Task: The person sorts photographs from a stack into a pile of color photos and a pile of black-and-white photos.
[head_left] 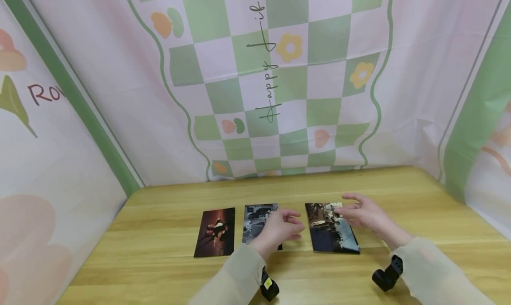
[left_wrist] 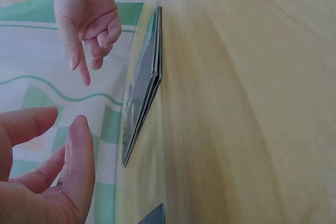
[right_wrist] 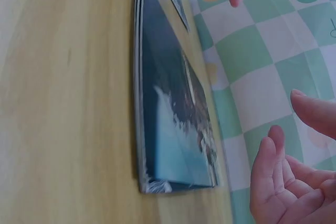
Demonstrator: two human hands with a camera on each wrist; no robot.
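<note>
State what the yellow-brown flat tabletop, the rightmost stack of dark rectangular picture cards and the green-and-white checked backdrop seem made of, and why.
Yellow-brown tabletop: satin-looking wood or laminate; streaky grain shows.
Stack of dark rectangular picture cards: printed card probably, semi-gloss perhaps; thin layered edges, whitish corner marks.
Green-and-white checked backdrop: likely matt printed fabric; soft creases.
</note>
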